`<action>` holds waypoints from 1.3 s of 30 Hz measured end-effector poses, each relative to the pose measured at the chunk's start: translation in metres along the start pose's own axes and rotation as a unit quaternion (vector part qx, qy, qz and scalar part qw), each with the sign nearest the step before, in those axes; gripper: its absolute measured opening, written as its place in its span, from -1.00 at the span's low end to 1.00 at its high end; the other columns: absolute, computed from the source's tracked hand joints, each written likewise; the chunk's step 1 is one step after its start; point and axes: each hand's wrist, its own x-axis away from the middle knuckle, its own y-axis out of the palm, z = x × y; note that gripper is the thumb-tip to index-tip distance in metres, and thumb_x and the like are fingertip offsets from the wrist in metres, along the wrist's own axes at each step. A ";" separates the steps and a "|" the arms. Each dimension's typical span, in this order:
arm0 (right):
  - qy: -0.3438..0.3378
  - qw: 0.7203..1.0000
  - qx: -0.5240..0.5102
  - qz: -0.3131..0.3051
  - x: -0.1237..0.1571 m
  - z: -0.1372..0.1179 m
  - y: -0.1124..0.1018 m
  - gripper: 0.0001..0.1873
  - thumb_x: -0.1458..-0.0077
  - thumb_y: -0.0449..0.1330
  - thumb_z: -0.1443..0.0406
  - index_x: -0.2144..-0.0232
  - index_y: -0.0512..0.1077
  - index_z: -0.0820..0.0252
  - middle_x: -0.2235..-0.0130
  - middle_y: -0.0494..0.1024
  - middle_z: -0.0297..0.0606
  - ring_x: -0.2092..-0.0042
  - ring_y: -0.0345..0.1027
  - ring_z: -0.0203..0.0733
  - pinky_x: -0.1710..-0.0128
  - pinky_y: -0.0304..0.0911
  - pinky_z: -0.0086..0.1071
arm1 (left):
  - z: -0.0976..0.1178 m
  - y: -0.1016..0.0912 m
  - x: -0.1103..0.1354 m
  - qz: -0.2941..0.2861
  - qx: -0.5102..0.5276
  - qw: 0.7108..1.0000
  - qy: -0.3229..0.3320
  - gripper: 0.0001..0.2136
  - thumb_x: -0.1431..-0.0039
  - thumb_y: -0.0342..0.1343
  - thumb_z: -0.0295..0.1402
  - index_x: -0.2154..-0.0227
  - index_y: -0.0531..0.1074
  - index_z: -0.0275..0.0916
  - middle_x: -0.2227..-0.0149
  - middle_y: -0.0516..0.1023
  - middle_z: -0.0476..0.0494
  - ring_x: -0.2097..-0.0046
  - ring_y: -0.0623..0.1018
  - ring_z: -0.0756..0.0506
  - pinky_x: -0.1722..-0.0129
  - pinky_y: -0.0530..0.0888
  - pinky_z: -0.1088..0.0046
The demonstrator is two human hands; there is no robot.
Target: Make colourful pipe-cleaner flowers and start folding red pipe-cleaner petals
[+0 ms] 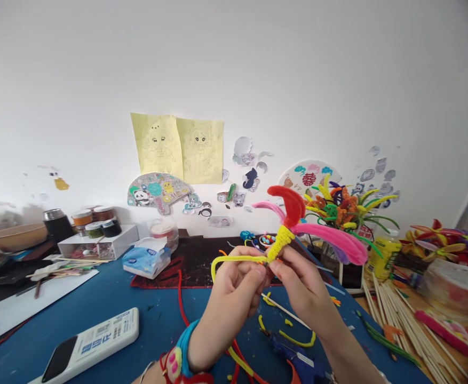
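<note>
Over the blue-topped bench (161, 314) two hands come together: the right hand (303, 280) pinches the foot of a red-and-pink fuzzy flower with a wound yellow neck (292, 213); the left hand (234, 282) closes just beside it, on what I can't tell. The flower's axis rises rightward, petals away from both; a yellow fuzzy strand (237, 259) runs left across the left fingers.

We can't see the base of the pipe-cleaner flower (284, 239) behind the left hand (237, 285) and right hand (302, 282), near edge crops the blue glue gun (285, 349), its label (305, 359) unreadably small.
</note>
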 end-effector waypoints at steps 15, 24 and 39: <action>-0.025 1.000 0.012 0.005 -0.005 0.001 -0.012 -0.64 -0.26 -0.12 0.20 0.58 0.15 0.15 0.54 0.20 -0.40 0.46 0.15 -0.30 0.43 0.12 -0.42 | 0.007 -0.006 0.000 0.009 0.071 0.997 -0.006 -0.83 -0.14 0.04 -0.26 0.40 0.20 -0.24 0.61 0.13 0.16 0.66 -0.01 0.18 0.71 -0.04 0.68; -0.009 0.986 0.168 0.010 -0.014 0.008 -0.017 -0.70 -0.14 0.10 0.16 0.54 0.43 0.19 0.47 0.47 -0.29 0.39 0.32 -0.24 0.36 0.19 -0.40 | -0.006 -0.012 -0.013 0.063 -0.024 0.994 0.090 -0.84 -0.13 0.07 -0.28 0.30 0.28 -0.25 0.60 0.18 0.15 0.64 0.11 0.16 0.68 0.07 0.66; 0.099 0.985 -0.138 -0.026 -0.014 0.017 0.012 -0.79 -0.08 0.19 0.17 0.29 0.35 0.17 0.32 0.46 -0.30 0.24 0.36 -0.25 0.16 0.28 -0.37 | -0.039 -0.053 -0.041 0.161 -0.567 0.581 0.562 -0.69 -0.11 0.06 -0.54 0.07 0.42 -0.20 0.39 0.52 -0.15 0.42 0.47 0.00 0.45 0.38 0.54</action>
